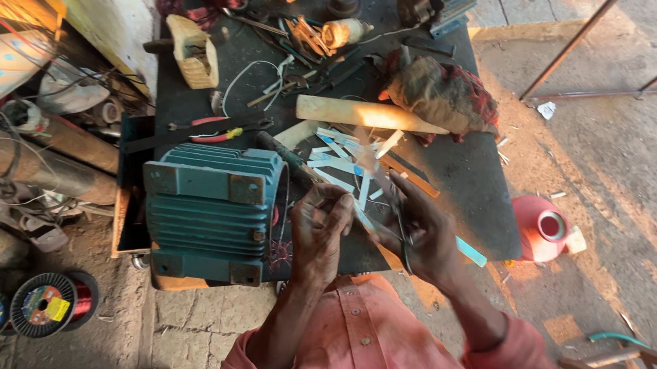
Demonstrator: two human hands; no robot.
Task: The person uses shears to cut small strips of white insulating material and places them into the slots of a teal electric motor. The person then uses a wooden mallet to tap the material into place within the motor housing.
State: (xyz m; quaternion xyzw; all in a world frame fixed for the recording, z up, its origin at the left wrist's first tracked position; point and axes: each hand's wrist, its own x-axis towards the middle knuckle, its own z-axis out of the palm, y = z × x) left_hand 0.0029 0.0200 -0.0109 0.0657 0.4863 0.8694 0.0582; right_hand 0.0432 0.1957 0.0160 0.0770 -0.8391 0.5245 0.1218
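Evidently the thin pale-blue strip [365, 220] at centre frame is light, flexible sheet that would buckle if pushed endwise, so it is best pinched flat near one end. The left hand [319, 238] pinches its upper end between thumb and fingertips, beside the teal motor housing [209, 209]. The right hand [423, 235] is closed around dark scissors [400, 226] set against the strip. More cut strips [342, 155] lie scattered on the dark workbench [465, 170] just above.
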